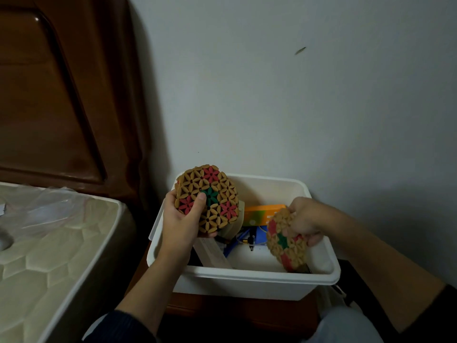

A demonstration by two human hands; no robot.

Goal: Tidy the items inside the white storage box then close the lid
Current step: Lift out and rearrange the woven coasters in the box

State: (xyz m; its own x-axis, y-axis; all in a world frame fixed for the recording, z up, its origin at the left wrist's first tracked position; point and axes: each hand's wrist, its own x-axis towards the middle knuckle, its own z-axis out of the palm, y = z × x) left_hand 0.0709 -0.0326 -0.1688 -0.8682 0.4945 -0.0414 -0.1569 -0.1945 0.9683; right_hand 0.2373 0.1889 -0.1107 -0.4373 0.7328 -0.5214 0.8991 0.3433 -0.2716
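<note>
- White box (247, 280) sits open on a wooden stand, beside a mattress (49, 243).
- Left hand (180, 226) grips a beaded mat (210, 196) above the box's left edge.
- Right hand (304, 219) pinches a second mat (284, 241), tilted, inside the box.
- Orange carton (262, 214) lies at the back, against the wall (296, 95).

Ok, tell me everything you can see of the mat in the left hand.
The mat is a flat, roughly round piece of small tan petal-shaped beads joined into flowers, with red flowers around a green centre one. It looks like wood or bamboo. The left hand holds it upright, facing the camera, above the left end of the white box, thumb across its face, fingers behind.
</note>
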